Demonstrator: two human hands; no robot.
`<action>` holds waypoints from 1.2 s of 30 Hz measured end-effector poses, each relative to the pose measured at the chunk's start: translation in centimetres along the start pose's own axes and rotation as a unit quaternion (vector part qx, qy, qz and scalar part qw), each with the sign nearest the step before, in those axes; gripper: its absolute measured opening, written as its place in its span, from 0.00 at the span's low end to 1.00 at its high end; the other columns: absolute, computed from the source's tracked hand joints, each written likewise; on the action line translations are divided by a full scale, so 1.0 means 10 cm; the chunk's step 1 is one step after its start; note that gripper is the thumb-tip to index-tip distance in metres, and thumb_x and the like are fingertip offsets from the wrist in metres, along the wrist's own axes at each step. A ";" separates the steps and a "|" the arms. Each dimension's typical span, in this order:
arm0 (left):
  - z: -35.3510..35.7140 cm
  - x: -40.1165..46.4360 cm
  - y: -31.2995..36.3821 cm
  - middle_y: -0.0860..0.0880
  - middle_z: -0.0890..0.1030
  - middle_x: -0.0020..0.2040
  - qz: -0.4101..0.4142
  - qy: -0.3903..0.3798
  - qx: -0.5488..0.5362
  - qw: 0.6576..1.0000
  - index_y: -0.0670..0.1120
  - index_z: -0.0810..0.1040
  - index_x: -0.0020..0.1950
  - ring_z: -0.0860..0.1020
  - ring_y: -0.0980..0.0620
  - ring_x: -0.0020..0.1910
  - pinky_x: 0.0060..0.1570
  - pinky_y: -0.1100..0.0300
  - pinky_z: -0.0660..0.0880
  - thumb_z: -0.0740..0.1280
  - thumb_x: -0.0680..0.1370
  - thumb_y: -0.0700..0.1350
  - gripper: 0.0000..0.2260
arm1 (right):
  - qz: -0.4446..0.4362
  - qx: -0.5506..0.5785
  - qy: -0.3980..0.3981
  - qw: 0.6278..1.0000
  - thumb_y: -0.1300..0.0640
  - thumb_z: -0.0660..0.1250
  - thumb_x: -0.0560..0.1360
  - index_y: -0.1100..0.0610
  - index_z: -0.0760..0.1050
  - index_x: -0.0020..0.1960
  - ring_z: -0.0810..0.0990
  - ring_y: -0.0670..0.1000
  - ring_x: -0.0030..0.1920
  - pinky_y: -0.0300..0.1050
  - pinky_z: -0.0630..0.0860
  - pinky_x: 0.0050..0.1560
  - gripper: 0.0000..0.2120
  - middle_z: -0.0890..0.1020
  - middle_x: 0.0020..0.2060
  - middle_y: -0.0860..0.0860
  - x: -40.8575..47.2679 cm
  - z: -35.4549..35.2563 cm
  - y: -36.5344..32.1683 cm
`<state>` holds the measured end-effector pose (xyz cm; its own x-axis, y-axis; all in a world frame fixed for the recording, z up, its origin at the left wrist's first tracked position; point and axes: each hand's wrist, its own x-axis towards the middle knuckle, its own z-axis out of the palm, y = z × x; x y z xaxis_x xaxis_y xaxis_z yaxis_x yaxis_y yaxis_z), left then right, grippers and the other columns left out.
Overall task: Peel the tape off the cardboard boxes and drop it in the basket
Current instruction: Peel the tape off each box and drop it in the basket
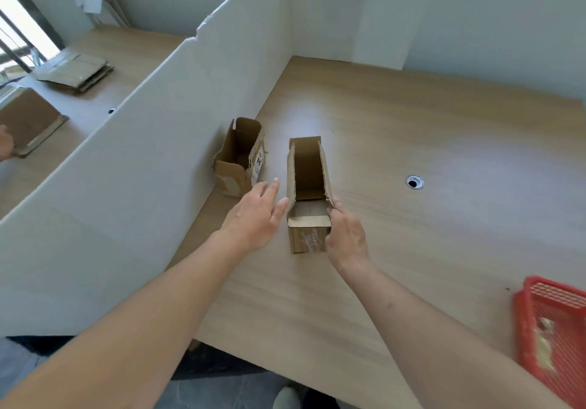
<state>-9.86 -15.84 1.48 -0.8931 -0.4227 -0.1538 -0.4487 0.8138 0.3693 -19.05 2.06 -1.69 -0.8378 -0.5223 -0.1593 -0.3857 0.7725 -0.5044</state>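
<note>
An open cardboard box (308,173) stands in the middle of the wooden table, its flaps up and a whitish tape patch on its near face. My right hand (345,237) grips the box's near right corner, thumb on the front face. My left hand (258,215) hovers at the box's left side with straight, spread fingers, its thumb close to the box wall. A second open cardboard box (239,158) with a printed label sits to the left against the white partition. The red basket (551,329) lies at the right edge, with pale tape scraps inside.
A white partition (152,142) runs along the left of the table (412,250). A cable hole (414,182) sits to the right of the box. Beyond the partition lie flattened cardboard (76,72) and another person's hand on a box (28,123).
</note>
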 end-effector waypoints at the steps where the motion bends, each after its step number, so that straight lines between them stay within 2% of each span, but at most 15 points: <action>1: 0.04 -0.05 0.05 0.46 0.62 0.80 0.015 -0.009 0.001 1.000 0.50 0.53 0.83 0.63 0.46 0.78 0.71 0.48 0.68 0.47 0.85 0.62 0.29 | 0.009 -0.002 0.008 1.000 0.78 0.57 0.73 0.66 0.75 0.68 0.74 0.60 0.71 0.52 0.72 0.69 0.25 0.65 0.79 0.51 -0.12 -0.02 0.07; 5: 0.25 -0.25 0.32 0.46 0.63 0.79 0.064 -0.037 0.006 0.997 0.50 0.54 0.83 0.66 0.45 0.76 0.71 0.48 0.69 0.48 0.85 0.61 0.28 | 0.050 -0.014 0.037 0.998 0.77 0.56 0.73 0.65 0.74 0.70 0.70 0.57 0.74 0.49 0.71 0.70 0.27 0.64 0.80 0.52 -0.62 -0.08 0.37; 11: 0.55 -0.51 0.91 0.44 0.60 0.80 0.105 -0.090 -0.002 0.990 0.50 0.53 0.83 0.62 0.42 0.77 0.74 0.46 0.65 0.52 0.86 0.58 0.28 | 0.098 -0.025 0.054 0.993 0.77 0.56 0.75 0.64 0.73 0.71 0.70 0.58 0.75 0.51 0.71 0.71 0.27 0.64 0.80 0.53 -1.20 -0.25 0.85; 15: 0.80 -0.64 1.32 0.43 0.60 0.79 0.136 -0.114 -0.018 0.984 0.54 0.52 0.83 0.63 0.40 0.77 0.73 0.44 0.66 0.55 0.85 0.57 0.27 | 0.105 -0.024 0.052 0.993 0.76 0.58 0.76 0.61 0.70 0.75 0.70 0.55 0.75 0.51 0.73 0.69 0.30 0.61 0.81 0.51 -1.46 -0.32 1.19; 21: 1.31 -0.91 1.88 0.44 0.62 0.78 0.103 -0.159 -0.052 0.981 0.63 0.48 0.82 0.66 0.42 0.75 0.71 0.43 0.68 0.58 0.82 0.64 0.31 | 0.091 -0.017 0.040 0.995 0.75 0.59 0.76 0.59 0.67 0.78 0.71 0.55 0.74 0.52 0.77 0.64 0.32 0.61 0.81 0.51 -1.94 -0.32 1.77; 24: 1.52 -1.03 2.06 0.45 0.64 0.76 0.077 -0.184 -0.055 0.978 0.57 0.50 0.83 0.68 0.43 0.72 0.70 0.47 0.69 0.61 0.83 0.52 0.32 | 0.093 -0.017 0.038 0.995 0.74 0.60 0.77 0.60 0.66 0.78 0.69 0.54 0.76 0.48 0.76 0.65 0.31 0.60 0.81 0.52 -2.11 -0.32 2.01; 26: 1.61 -1.08 2.14 0.44 0.63 0.78 0.056 -0.198 -0.051 0.977 0.50 0.51 0.84 0.66 0.43 0.75 0.72 0.49 0.67 0.61 0.82 0.47 0.32 | 0.087 -0.051 0.040 0.994 0.73 0.64 0.76 0.64 0.63 0.78 0.67 0.58 0.77 0.46 0.74 0.67 0.32 0.57 0.81 0.59 -2.17 -0.34 2.12; 27: 1.64 -1.10 2.16 0.44 0.64 0.79 0.051 -0.206 -0.051 0.976 0.48 0.50 0.84 0.66 0.42 0.75 0.72 0.50 0.66 0.62 0.82 0.45 0.33 | 0.075 -0.091 0.056 0.992 0.73 0.65 0.74 0.67 0.63 0.78 0.65 0.62 0.77 0.49 0.74 0.69 0.33 0.56 0.81 0.64 -2.20 -0.36 2.14; 28: 1.67 -1.12 2.19 0.43 0.65 0.78 0.047 -0.211 -0.056 0.975 0.47 0.50 0.84 0.67 0.42 0.75 0.72 0.50 0.66 0.62 0.82 0.44 0.33 | 0.045 -0.141 0.080 0.986 0.74 0.63 0.72 0.69 0.63 0.77 0.62 0.67 0.78 0.55 0.72 0.71 0.33 0.55 0.79 0.68 -2.23 -0.38 2.13; 30: 1.71 -1.15 2.24 0.42 0.68 0.77 0.037 -0.213 -0.089 0.972 0.47 0.49 0.84 0.69 0.42 0.73 0.71 0.52 0.68 0.62 0.82 0.42 0.34 | -0.089 -0.236 0.110 0.961 0.75 0.51 0.73 0.71 0.61 0.78 0.56 0.70 0.79 0.64 0.64 0.76 0.32 0.54 0.79 0.70 -2.24 -0.41 2.11; 32: 1.73 -1.15 2.26 0.40 0.71 0.75 0.021 -0.209 -0.136 0.968 0.48 0.51 0.84 0.73 0.41 0.69 0.68 0.53 0.71 0.61 0.81 0.38 0.34 | -0.227 -0.299 0.087 0.923 0.72 0.45 0.77 0.69 0.61 0.78 0.54 0.66 0.81 0.61 0.58 0.79 0.29 0.54 0.80 0.67 -2.20 -0.36 2.13; 33: 1.74 -1.15 2.26 0.39 0.73 0.73 0.012 -0.205 -0.154 0.967 0.50 0.51 0.84 0.76 0.41 0.65 0.64 0.54 0.74 0.60 0.81 0.37 0.33 | -0.241 -0.316 0.057 0.916 0.71 0.47 0.79 0.69 0.60 0.78 0.52 0.65 0.81 0.60 0.55 0.80 0.27 0.53 0.80 0.67 -2.18 -0.35 2.15; 34: 1.75 -1.16 2.24 0.40 0.74 0.72 0.005 -0.201 -0.168 0.965 0.51 0.51 0.84 0.79 0.42 0.60 0.59 0.55 0.75 0.59 0.81 0.36 0.33 | -0.210 -0.325 0.020 0.922 0.68 0.52 0.80 0.67 0.58 0.80 0.47 0.66 0.81 0.61 0.50 0.81 0.27 0.49 0.80 0.68 -2.16 -0.34 2.18; 36: 1.76 -1.16 2.18 0.44 0.71 0.76 -0.003 -0.200 -0.185 0.962 0.55 0.51 0.84 0.80 0.45 0.53 0.53 0.58 0.76 0.58 0.82 0.35 0.33 | -0.105 -0.327 -0.022 0.939 0.63 0.62 0.79 0.60 0.53 0.82 0.39 0.70 0.80 0.65 0.43 0.80 0.34 0.42 0.79 0.71 -2.12 -0.34 2.27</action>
<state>-9.77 13.80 -4.81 -0.8643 -0.1791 -0.4701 -0.4782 0.5823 0.6574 -11.36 31.94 -6.89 -0.7061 -0.6905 -0.1567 -0.7068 0.7005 0.0986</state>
